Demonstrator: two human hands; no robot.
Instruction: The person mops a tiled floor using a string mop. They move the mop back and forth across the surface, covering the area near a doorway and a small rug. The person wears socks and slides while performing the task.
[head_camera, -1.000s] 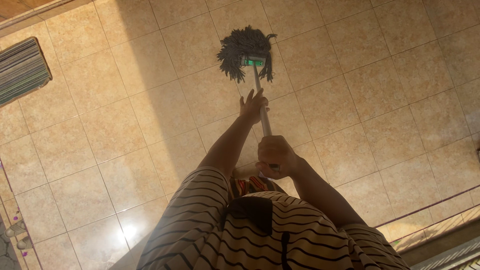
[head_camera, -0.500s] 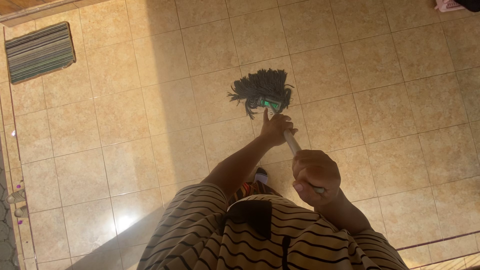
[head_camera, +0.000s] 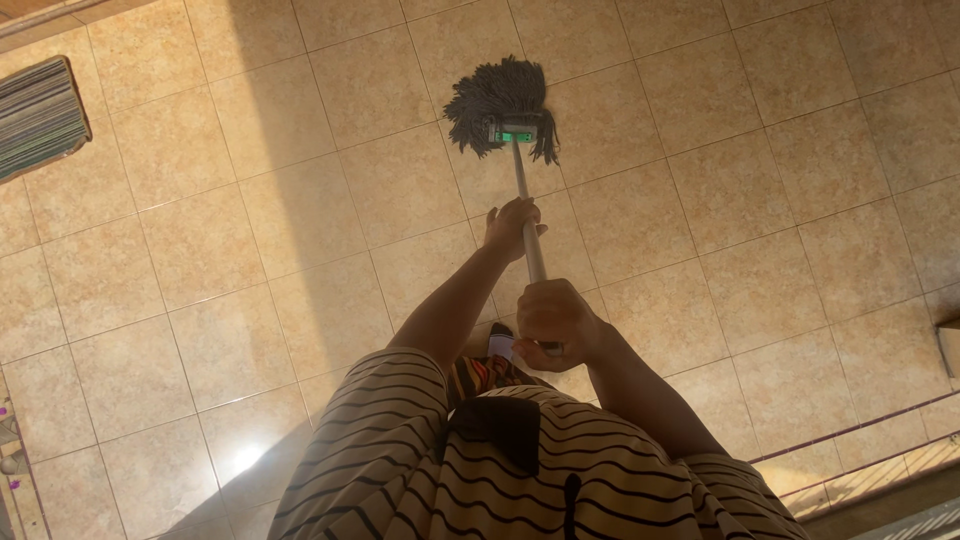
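Mop head (head_camera: 500, 105) swung forward-left — handle (head_camera: 522, 195) gripped by both hands' fingers (head_camera: 520, 215).

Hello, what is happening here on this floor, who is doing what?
A person in a striped shirt holds a mop with both hands. The left hand grips the pale handle lower down, nearer the head, and the right hand grips its upper part. The dark stringy mop head lies on the beige tiled floor. A striped mat lies at the left edge.
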